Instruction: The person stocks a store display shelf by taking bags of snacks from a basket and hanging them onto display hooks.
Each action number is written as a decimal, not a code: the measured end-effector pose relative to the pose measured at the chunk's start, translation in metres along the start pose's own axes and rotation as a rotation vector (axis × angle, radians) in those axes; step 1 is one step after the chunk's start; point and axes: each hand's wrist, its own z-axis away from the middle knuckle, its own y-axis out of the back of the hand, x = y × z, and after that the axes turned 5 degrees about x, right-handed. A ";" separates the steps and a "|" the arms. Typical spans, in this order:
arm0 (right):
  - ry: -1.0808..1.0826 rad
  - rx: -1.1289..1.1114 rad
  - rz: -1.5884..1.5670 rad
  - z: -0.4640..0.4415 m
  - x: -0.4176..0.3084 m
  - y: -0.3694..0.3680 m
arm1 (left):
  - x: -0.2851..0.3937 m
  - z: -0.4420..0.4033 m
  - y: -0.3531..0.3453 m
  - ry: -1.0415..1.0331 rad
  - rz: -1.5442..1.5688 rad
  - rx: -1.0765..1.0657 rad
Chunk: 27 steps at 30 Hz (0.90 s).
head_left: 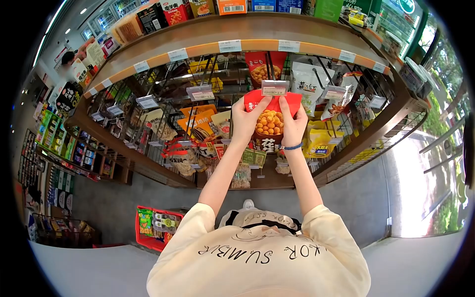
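Note:
Both my hands hold the top of a red snack bag (269, 123) with round golden nuts printed on it, in front of the shelf rack. My left hand (246, 119) grips its upper left edge, and my right hand (294, 123), with a dark blue band at the wrist, pinches the upper right. The thumbs press near the top, just below a price tag holder (274, 88). Behind and above hangs a similar red bag (265, 67). A white bag (308, 84) hangs to the right, and orange bags (200, 123) hang to the left.
A wooden shelf edge (230, 46) with price labels runs across above my hands. Yellow bags (319, 142) hang at lower right. A red basket (148, 239) with snacks stands on the floor at lower left. Another person (68, 60) is in the far left background.

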 end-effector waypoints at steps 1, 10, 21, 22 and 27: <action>0.000 0.001 0.000 0.001 -0.001 -0.001 | 0.001 0.002 -0.002 -0.033 0.031 0.032; 0.035 0.014 0.000 -0.009 0.005 -0.003 | 0.007 -0.009 0.000 -0.067 -0.017 -0.009; 0.044 -0.012 -0.038 -0.019 0.013 -0.008 | 0.006 -0.020 0.001 0.001 0.061 -0.014; 0.044 -0.012 -0.039 -0.019 0.013 -0.008 | 0.005 -0.020 0.002 0.000 0.061 -0.015; 0.022 -0.002 -0.033 -0.020 0.011 -0.010 | 0.010 -0.021 0.000 0.063 0.121 -0.029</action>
